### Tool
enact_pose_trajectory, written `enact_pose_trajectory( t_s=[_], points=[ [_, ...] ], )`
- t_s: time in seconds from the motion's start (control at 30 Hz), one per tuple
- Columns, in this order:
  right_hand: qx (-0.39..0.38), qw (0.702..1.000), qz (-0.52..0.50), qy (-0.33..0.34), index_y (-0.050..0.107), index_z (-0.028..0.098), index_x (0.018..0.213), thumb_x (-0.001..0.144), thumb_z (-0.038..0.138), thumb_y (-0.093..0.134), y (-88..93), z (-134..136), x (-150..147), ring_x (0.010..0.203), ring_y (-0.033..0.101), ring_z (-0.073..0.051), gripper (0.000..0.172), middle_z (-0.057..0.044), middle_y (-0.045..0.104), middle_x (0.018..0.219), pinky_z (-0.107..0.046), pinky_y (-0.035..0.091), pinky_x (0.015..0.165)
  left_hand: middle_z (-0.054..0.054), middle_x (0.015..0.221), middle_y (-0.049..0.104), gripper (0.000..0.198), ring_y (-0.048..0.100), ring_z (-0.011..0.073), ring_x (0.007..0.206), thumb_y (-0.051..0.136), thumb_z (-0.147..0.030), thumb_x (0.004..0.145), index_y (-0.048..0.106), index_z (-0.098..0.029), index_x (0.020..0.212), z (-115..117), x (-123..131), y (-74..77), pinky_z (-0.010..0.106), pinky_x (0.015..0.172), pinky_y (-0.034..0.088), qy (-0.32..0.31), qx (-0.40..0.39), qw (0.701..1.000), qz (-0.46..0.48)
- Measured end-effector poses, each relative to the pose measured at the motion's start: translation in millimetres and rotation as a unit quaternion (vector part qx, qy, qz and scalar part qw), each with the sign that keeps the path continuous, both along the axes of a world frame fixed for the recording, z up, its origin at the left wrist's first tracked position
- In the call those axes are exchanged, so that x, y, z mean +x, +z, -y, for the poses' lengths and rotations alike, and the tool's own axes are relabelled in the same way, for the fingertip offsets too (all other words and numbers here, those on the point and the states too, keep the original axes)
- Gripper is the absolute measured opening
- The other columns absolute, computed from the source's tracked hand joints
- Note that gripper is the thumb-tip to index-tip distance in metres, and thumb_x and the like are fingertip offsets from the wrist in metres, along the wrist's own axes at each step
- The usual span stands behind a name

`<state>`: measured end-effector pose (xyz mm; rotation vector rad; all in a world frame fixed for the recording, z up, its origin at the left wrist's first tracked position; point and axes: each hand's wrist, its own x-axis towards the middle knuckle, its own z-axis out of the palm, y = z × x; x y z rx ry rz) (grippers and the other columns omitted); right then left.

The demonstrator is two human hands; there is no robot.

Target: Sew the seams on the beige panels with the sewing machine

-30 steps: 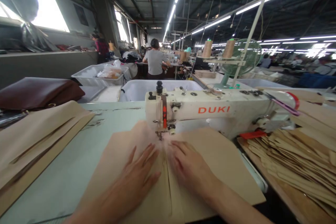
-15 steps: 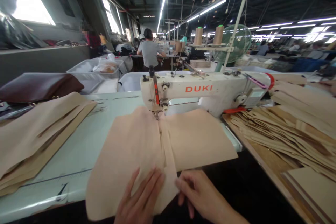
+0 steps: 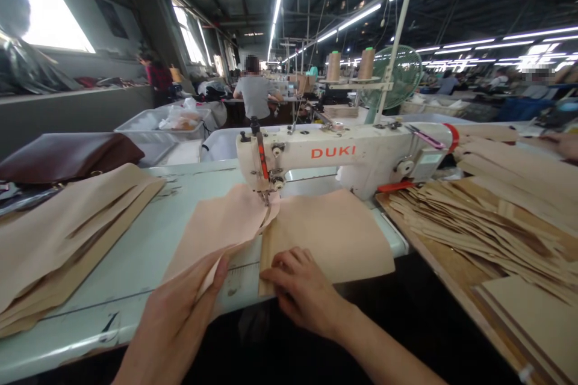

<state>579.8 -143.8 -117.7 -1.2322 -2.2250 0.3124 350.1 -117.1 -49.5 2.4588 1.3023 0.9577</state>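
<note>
A white DUKI sewing machine [image 3: 334, 153] stands on the pale green table [image 3: 135, 252]. Two tan panels lie under its needle. My left hand [image 3: 180, 313] grips the near edge of the left tan panel [image 3: 217, 225], which is folded over and lifted. My right hand [image 3: 300, 286] presses curled fingers on the near left corner of the right tan panel [image 3: 329, 234], which lies flat on the table.
A stack of tan pieces [image 3: 58, 228] lies at the left with a brown bag [image 3: 63, 156] behind it. Several cut tan strips [image 3: 487, 222] are heaped on a board at the right. White bins [image 3: 158, 126], thread cones [image 3: 334, 66], a fan [image 3: 401, 75] and other workers [image 3: 255, 93] are behind.
Both hands slid back from the needle to the near edge. The left hand then lifted and folded the left panel aside, baring the table between the two panels.
</note>
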Motion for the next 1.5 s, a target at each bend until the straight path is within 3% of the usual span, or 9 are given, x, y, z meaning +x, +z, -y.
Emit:
enact_pose_trajectory(
  t_s=[0.13, 0.27, 0.5, 0.63, 0.9, 1.33, 1.5],
  points=[
    [0.008, 0.995, -0.099, -0.012, 0.069, 0.022, 0.102, 0.094, 0.023, 0.059, -7.5, -8.6, 1.4, 0.096, 0.054, -0.019, 0.013, -0.005, 0.063, 0.098, -0.034, 0.044, 0.087, -0.003, 0.118, 0.071, 0.042, 0.069, 0.0214, 0.099, 0.044, -0.052, 0.099, 0.06, -0.028, 0.128, -5.5, -1.9, 5.3, 0.023, 0.09, 0.053, -0.002, -0.005, 1.0, -0.002],
    [-0.012, 0.969, -0.244, -0.031, 0.073, 0.02, 0.096, 0.096, 0.03, 0.059, -11.8, -10.8, 12.8, 0.087, 0.061, -0.016, 0.017, -0.005, 0.066, 0.092, -0.027, 0.05, 0.077, -0.004, 0.115, 0.072, 0.036, 0.069, 0.0193, 0.098, 0.048, -0.048, 0.098, 0.063, -0.028, 0.124, -5.6, 2.0, 5.3, 0.018, 0.086, 0.052, -0.033, -0.028, 0.999, 0.016],
    [-0.012, 0.983, -0.181, 0.008, 0.077, 0.023, 0.1, 0.093, 0.03, 0.063, -12.0, -13.0, 35.6, 0.087, 0.064, -0.016, 0.017, -0.005, 0.071, 0.094, -0.028, 0.05, 0.078, -0.003, 0.119, 0.07, 0.035, 0.066, 0.0207, 0.108, 0.044, -0.041, 0.1, 0.064, -0.025, 0.123, -3.6, 6.1, 4.2, 0.019, 0.088, 0.052, -0.04, -0.059, 0.997, 0.017],
    [0.009, 0.991, -0.13, 0.019, 0.077, 0.027, 0.101, 0.093, 0.031, 0.065, -8.6, -15.3, 33.6, 0.085, 0.06, -0.016, 0.016, -0.004, 0.07, 0.095, -0.03, 0.048, 0.075, -0.002, 0.117, 0.071, 0.035, 0.068, 0.0198, 0.105, 0.04, -0.038, 0.102, 0.061, -0.027, 0.127, 0.4, 8.7, 7.6, 0.019, 0.085, 0.053, -0.05, -0.065, 0.997, 0.006],
    [0.017, 0.999, -0.031, -0.001, 0.075, 0.034, 0.105, 0.091, 0.028, 0.066, -2.4, -10.0, 24.0, 0.085, 0.054, -0.017, 0.018, -0.002, 0.066, 0.096, -0.033, 0.042, 0.074, 0.002, 0.125, 0.067, 0.036, 0.065, 0.02, 0.11, 0.04, -0.028, 0.101, 0.056, -0.028, 0.133, 6.9, 9.7, 5.5, 0.026, 0.095, 0.051, -0.088, -0.096, 0.991, 0.015],
    [0.05, 0.995, -0.089, 0.007, 0.072, 0.034, 0.113, 0.093, 0.028, 0.063, -15.2, -8.7, 22.5, 0.088, 0.051, -0.019, 0.022, -0.003, 0.067, 0.098, -0.036, 0.042, 0.076, 0.0, 0.126, 0.066, 0.035, 0.063, 0.0176, 0.113, 0.042, -0.024, 0.099, 0.056, -0.029, 0.131, 9.1, 8.7, -2.0, 0.022, 0.096, 0.05, -0.095, -0.093, 0.991, -0.001],
    [0.059, 0.996, -0.067, -0.003, 0.072, 0.035, 0.112, 0.093, 0.028, 0.064, -15.2, -7.8, 18.7, 0.087, 0.05, -0.02, 0.022, -0.003, 0.067, 0.1, -0.037, 0.041, 0.075, 0.001, 0.124, 0.068, 0.039, 0.066, 0.0173, 0.11, 0.045, -0.019, 0.094, 0.054, -0.027, 0.131, 9.3, 4.8, -13.1, 0.022, 0.095, 0.051, -0.099, -0.009, 0.994, -0.036]
  ],
)
